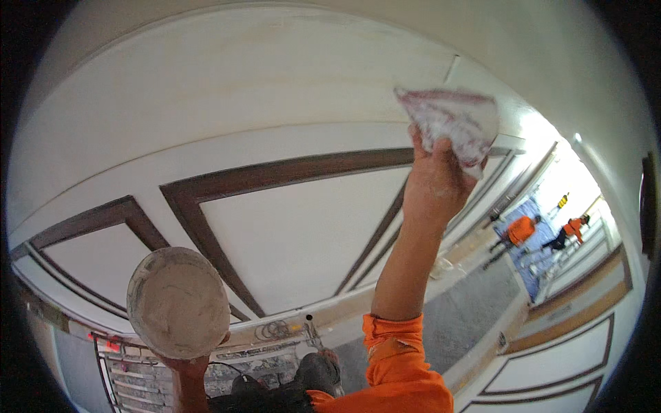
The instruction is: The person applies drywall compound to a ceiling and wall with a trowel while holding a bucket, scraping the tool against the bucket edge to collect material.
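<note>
My left hand (189, 365) holds a round, shallow container (177, 299) at lower left, its inside coated or filled with pale beige paste. My right hand (441, 172), at the end of a raised arm with an orange sleeve, grips a crumpled white and reddish sheet or pad (451, 120) with whitish smears. Behind that pad is the curved white upper wall (275, 69); I cannot tell whether they touch. Below it runs white panelling (289, 234) framed with dark brown mouldings.
A paint-spattered slatted platform with rails (127, 382) and a coiled cord (272, 330) lie below me. A grey floor (454, 330) leads right to a bright opening, where co-workers in orange tops (520, 230) are on or beside a blue floor covering (527, 206).
</note>
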### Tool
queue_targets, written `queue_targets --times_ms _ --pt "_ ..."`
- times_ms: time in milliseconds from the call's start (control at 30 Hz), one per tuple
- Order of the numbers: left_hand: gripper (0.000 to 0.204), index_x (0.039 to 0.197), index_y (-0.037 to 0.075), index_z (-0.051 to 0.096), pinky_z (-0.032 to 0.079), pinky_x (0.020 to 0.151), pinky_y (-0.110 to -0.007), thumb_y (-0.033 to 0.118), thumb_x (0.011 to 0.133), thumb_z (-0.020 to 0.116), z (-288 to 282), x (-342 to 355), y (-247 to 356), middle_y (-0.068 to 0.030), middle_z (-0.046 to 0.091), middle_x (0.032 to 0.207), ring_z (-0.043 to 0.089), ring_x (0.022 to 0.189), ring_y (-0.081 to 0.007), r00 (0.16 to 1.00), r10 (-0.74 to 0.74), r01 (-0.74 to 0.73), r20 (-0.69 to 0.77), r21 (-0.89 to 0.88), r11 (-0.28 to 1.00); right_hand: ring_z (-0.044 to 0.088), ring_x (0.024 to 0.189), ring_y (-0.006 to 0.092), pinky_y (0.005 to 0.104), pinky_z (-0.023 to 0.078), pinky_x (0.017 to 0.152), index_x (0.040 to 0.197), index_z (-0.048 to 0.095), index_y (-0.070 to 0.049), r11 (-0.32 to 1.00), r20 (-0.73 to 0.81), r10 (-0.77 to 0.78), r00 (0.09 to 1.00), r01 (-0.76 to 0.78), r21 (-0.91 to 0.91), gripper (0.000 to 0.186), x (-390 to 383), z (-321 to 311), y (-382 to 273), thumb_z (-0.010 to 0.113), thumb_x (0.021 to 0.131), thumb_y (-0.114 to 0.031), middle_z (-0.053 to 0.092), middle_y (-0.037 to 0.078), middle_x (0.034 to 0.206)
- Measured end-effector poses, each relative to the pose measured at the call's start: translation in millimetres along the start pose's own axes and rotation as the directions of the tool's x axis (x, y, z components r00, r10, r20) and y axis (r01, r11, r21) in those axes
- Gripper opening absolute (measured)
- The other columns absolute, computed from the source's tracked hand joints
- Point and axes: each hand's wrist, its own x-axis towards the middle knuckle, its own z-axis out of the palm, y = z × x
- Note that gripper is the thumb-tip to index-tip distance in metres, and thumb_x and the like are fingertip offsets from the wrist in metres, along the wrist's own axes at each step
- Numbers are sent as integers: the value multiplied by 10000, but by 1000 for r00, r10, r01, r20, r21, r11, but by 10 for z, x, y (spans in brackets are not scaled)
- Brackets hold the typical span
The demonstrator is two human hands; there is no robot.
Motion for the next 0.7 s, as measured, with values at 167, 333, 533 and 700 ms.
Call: queue_targets --times_ms 167,333,533,700 --pt "1007 1415 267 154 347 1013 -573 518 639 744 8 -276 -107 -149 201 1431 291 1292 -370 979 205 -194 -16 256 947 561 1029 279 478 523 853 1175 431 6 998 -164 5 986 -15 -62 390 -95 101 47 616 835 -44 523 146 1172" --pt "1200 1425 223 88 387 1006 -530 398 525 862 -85 -418 11 -136 210 1429 287 1297 -355 891 404 -297 206 939 176 559 1032 307 503 516 820 1253 428 -93 958 -304 140 942 -52 281 412 -477 701 140 551 864 -33 504 120 1225" --pt "1219 1405 116 158 432 973 -464 271 450 898 -34 -709 444 -125 313 1379 390 1225 -313 851 525 -273 0 855 442 525 1057 234 430 467 899 1311 380 -97 902 -405 84 910 104 420 513 -468 1454 248 549 842 23 492 105 1231" --pt "1228 1411 128 120 422 988 -463 268 474 901 -130 -847 884 -131 311 1382 406 1214 -319 786 494 -296 373 927 -229 436 1191 218 338 390 987 1370 296 9 964 -421 5 907 108 244 574 -666 1821 202 429 829 146 397 139 1354"
